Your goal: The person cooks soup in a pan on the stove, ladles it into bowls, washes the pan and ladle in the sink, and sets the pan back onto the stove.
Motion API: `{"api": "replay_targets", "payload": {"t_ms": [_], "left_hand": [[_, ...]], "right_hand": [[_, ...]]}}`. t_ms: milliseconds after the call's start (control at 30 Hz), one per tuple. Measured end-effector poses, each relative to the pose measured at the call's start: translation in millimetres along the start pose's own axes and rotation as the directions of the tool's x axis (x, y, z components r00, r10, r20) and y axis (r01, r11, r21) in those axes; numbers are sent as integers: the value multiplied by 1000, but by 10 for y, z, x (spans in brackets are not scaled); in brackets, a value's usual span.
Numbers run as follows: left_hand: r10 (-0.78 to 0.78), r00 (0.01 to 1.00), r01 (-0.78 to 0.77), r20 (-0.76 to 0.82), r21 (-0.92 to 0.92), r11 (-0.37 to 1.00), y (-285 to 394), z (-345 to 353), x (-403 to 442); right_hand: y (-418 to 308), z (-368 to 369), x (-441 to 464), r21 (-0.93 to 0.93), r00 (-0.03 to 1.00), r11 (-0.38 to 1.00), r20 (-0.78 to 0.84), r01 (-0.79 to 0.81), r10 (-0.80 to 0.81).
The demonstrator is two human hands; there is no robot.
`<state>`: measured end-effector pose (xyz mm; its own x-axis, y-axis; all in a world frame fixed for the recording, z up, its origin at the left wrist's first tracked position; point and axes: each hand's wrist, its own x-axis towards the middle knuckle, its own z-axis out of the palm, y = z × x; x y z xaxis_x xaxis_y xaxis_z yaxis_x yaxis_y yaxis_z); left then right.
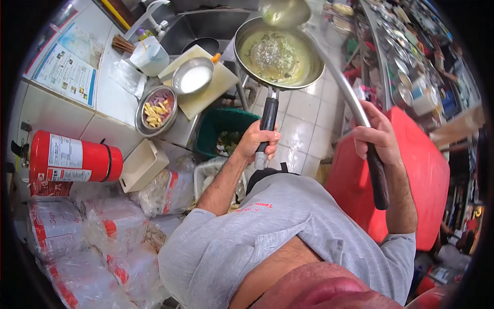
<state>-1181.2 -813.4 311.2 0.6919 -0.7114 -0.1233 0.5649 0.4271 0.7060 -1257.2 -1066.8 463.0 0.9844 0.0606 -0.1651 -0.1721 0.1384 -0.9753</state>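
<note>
My left hand [259,141] is wrapped around the black handle of a frying pan [241,55], held out in front of me. In the pan lies a bubbling, yellowish-green liquid [278,54] with dark bits in it. My right hand [378,135] grips the long handle of a metal ladle [337,72]. The ladle's bowl [285,13] hangs over the far rim of the pan; whether they touch I cannot tell. Left of the pan, a cutting board [200,103] carries a metal bowl of white stuff [195,79].
Beside the board sits a metal bowl [139,121] of cut pieces. A green bin [203,136] with scraps stands below. Left are a fire extinguisher [77,157] and plastic-wrapped packs [123,221]. A large red container [355,180] stands close on my right; a sink [221,26] lies ahead.
</note>
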Motion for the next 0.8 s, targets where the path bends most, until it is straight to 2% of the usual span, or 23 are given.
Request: {"api": "replay_targets", "payload": {"t_ms": [33, 100, 167, 200, 300, 333, 367, 433, 500, 567, 633, 733, 800], "left_hand": [[18, 1000, -18, -10, -3, 1000, 129, -6, 156], [155, 987, -154, -38, 10, 988, 389, -10, 503], [222, 971, -220, -92, 29, 975, 668, -3, 833], [282, 952, -282, -118, 17, 959, 804, -58, 1035], [423, 889, -428, -176, 15, 904, 1286, -323, 1680], [431, 865, -442, -255, 17, 897, 1463, -365, 1886], [477, 845, -485, -241, 28, 874, 1605, -537, 2135], [542, 799, -578, -260, -85, 812, 1994, -782, 2611], [625, 697, -690, -350, -92, 718, 2359, -970, 3051], [602, 688, -710, -407, -206, 673, 2727, -1369, 3471], [545, 622, -739, -563, -190, 646, 2982, -1741, 3761], [516, 546, -770, -660, -153, 619, 3152, -2338, 4023], [472, 471, -800, -745, -135, 585, 3184, -2754, 4099]], "right_hand": [[-67, -40, 191, 46, 999, 998, 11, 30, -31], [-133, -100, 642, 95, 996, 992, 40, 78, -82], [-177, -173, 1104, 19, 999, 999, 23, 30, -31], [-174, -253, 1350, -174, 999, 984, -7, 29, -31], [-262, -462, 2029, -284, 999, 958, 30, 42, -35], [-274, -519, 2262, -312, 999, 949, 27, 33, -26], [-254, -609, 2501, -314, 998, 949, 49, 40, -26], [-216, -855, 3036, -410, 993, 905, 86, 115, -87], [-193, -1143, 3570, -442, 988, 886, 125, 139, -93], [-279, -1412, 4119, -535, 972, 819, 208, 209, -113], [-510, -1564, 4514, -611, 971, 774, 239, 166, -20], [-753, -1723, 5236, -782, 945, 537, 313, 315, -98], [-896, -1754, 5628, -812, 937, 482, 342, 331, -67]]}}
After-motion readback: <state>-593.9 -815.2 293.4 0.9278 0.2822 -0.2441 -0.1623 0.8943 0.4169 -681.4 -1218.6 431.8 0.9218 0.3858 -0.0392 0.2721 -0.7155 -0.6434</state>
